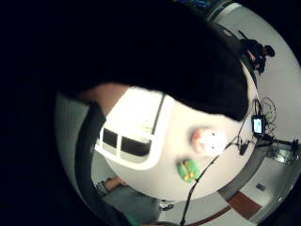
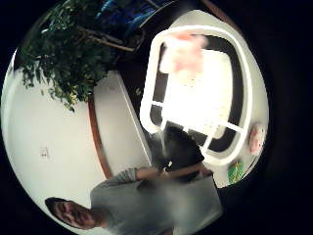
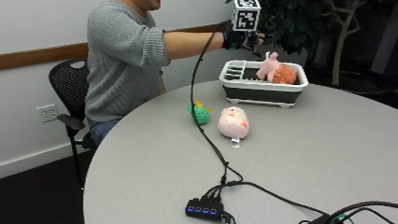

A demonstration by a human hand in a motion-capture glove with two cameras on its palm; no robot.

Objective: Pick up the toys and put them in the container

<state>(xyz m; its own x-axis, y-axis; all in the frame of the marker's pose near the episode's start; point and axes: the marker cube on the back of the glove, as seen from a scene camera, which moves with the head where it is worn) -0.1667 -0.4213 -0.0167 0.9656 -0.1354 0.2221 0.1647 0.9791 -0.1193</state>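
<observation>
Desk [image 3: 323, 154]: round, grey; carries all items.
Container [image 3: 261, 93]: white-rimmed, dark-walled, at the far edge. Risk: a toy dropped onto its rim could tip out.
Pink toy [image 3: 275, 69]: upright inside the container, just below the hand.
Hand [image 3: 242, 39]: gloved, raised above the container's rear; whether its fingers are open or curled cannot be told, and nothing visibly held.
Plush [image 3: 233, 122]: pink-white, mid-desk, well apart from the hand.
Green toy [image 3: 200, 113]: beside the plush. Risk: knocked away on reaching.
</observation>
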